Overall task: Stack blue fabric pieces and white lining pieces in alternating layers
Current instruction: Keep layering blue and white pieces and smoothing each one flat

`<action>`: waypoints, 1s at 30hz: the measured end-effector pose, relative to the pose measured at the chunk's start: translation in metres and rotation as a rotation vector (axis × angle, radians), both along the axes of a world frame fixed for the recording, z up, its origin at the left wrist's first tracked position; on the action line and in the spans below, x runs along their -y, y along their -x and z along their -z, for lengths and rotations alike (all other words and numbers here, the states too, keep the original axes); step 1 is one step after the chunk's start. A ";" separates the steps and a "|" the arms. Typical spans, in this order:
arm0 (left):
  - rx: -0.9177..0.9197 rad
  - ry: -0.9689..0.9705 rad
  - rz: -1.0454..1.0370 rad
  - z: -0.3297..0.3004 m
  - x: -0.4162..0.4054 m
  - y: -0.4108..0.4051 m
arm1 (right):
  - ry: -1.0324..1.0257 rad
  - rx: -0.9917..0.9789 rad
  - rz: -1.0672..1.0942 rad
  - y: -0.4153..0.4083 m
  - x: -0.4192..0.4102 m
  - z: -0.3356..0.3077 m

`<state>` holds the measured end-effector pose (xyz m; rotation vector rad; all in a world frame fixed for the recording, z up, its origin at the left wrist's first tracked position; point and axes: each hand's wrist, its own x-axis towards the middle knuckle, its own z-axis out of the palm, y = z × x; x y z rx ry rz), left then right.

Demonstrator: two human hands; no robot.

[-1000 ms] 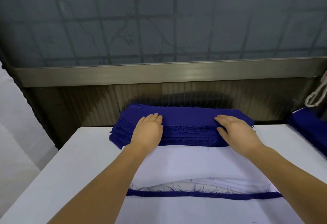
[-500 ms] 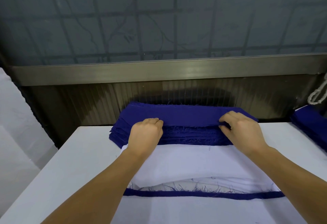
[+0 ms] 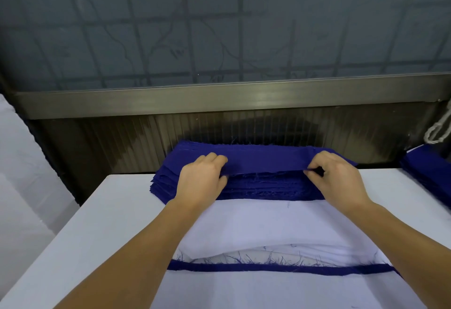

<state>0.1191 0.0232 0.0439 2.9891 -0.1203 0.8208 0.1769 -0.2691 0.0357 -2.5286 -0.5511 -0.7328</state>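
Note:
A thick pile of blue fabric pieces [image 3: 263, 184] lies at the far edge of the white table [image 3: 102, 225]. My left hand [image 3: 201, 181] pinches the near edge of the top blue piece [image 3: 266, 158] at its left end. My right hand [image 3: 339, 178] pinches the same edge at its right end, lifting it slightly off the pile. In front of the pile lies the layered stack, topped by a white lining piece [image 3: 273, 225]. A frayed blue edge [image 3: 280, 267] shows beneath the lining near me.
Another heap of blue fabric [image 3: 432, 174] sits at the right edge of the table. A white cord [image 3: 439, 128] hangs above it. A metal ledge [image 3: 219, 98] and dark wall run behind the table. White cloth [image 3: 17, 186] lies off to the left.
Both hands went from lying flat on the blue pile to curling their fingers and pinching the top piece's near edge, which has lifted a little.

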 end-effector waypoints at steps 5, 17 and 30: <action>-0.141 0.071 0.098 0.004 0.011 -0.006 | -0.097 -0.158 -0.051 -0.001 0.001 -0.008; 0.037 0.199 0.014 -0.008 0.010 0.009 | -0.014 0.040 -0.124 0.031 0.006 -0.026; -0.312 0.451 0.172 -0.063 -0.019 0.144 | -0.180 -0.638 -0.330 0.121 0.064 -0.051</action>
